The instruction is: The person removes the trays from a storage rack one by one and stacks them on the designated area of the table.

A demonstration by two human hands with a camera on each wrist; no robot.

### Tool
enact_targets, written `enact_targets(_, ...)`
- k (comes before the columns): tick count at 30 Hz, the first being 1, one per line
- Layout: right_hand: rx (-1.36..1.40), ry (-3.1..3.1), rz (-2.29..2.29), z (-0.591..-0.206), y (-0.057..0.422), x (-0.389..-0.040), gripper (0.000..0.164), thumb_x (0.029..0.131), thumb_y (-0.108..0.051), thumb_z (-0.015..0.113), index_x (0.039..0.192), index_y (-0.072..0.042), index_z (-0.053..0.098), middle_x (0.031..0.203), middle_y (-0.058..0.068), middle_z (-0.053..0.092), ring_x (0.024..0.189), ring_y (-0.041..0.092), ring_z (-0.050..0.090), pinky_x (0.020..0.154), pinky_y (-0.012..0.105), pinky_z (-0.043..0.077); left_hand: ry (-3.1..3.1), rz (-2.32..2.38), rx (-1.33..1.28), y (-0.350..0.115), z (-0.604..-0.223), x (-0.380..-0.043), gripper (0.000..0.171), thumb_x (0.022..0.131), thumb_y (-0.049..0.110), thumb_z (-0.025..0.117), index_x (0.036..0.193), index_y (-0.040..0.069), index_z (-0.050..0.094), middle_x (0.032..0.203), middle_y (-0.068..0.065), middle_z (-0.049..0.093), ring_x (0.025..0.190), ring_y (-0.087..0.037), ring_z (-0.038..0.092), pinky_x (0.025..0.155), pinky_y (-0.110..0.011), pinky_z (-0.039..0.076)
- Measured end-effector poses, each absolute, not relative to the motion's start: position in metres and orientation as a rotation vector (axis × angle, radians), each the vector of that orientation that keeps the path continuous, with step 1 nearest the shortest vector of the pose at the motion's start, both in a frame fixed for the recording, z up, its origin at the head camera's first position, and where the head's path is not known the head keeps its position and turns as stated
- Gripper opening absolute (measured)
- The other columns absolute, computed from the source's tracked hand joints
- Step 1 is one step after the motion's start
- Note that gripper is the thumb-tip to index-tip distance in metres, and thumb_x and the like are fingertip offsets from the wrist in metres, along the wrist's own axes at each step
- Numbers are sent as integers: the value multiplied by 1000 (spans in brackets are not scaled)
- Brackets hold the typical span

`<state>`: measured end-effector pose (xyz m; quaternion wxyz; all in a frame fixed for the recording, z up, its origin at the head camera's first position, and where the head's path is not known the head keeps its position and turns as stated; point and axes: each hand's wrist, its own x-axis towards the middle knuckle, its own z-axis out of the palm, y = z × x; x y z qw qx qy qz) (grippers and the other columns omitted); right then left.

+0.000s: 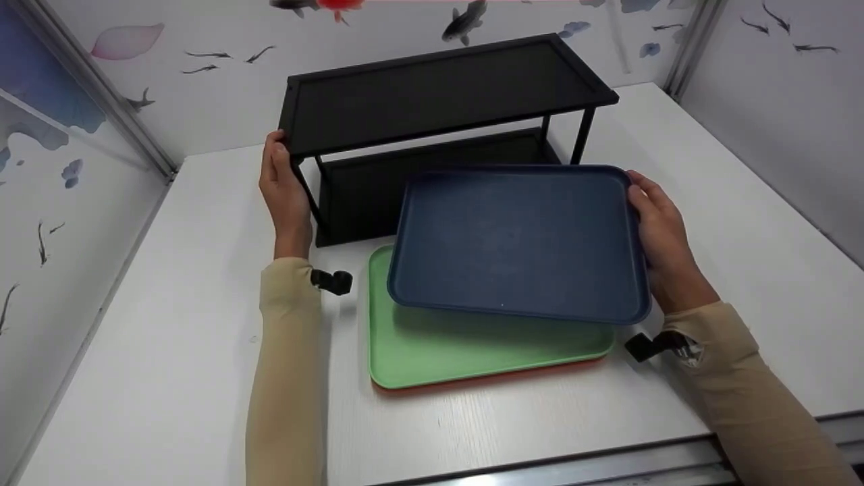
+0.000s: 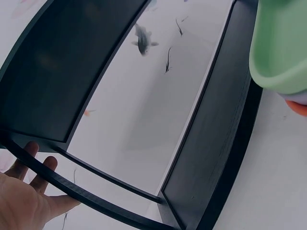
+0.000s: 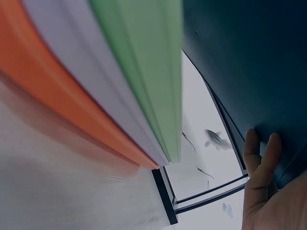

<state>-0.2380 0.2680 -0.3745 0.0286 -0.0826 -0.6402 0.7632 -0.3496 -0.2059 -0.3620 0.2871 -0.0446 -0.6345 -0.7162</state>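
My right hand grips a dark blue tray by its right rim. In the right wrist view, fingers lie against the tray's underside. The blue tray is tilted above a green tray, its far edge overlapping the lower level of a black two-tier rack. My left hand holds the rack's left end, at the corner of the top shelf by the front post. Below the green tray are a lavender tray and an orange tray, stacked on the white table.
The white table has a metal rail along its near edge. White panels with painted fish enclose the back and both sides. The rack's posts stand at its ends.
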Motion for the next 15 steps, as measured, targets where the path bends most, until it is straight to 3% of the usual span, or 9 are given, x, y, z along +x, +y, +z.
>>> enact_targets(4, -245, -2002, 2341, -375, 268, -239, 58, 107, -44, 49, 160, -26, 35, 158, 0, 35, 137, 12, 39, 99, 18, 40, -1695, -1903, -128, -205, -362, -349, 45, 114, 27, 36, 153, 6, 44, 162, -6, 39, 148, -7, 37, 117, -14, 30)
enact_targets(15, -180, -2068, 2299, -378, 269, -238, 56, 107, -44, 50, 158, -24, 40, 141, -7, 48, 123, 7, 46, 93, 19, 43, -1707, -1911, -107, -205, -360, -346, 46, 113, 28, 37, 154, 8, 43, 163, -4, 37, 148, -6, 35, 117, -13, 29)
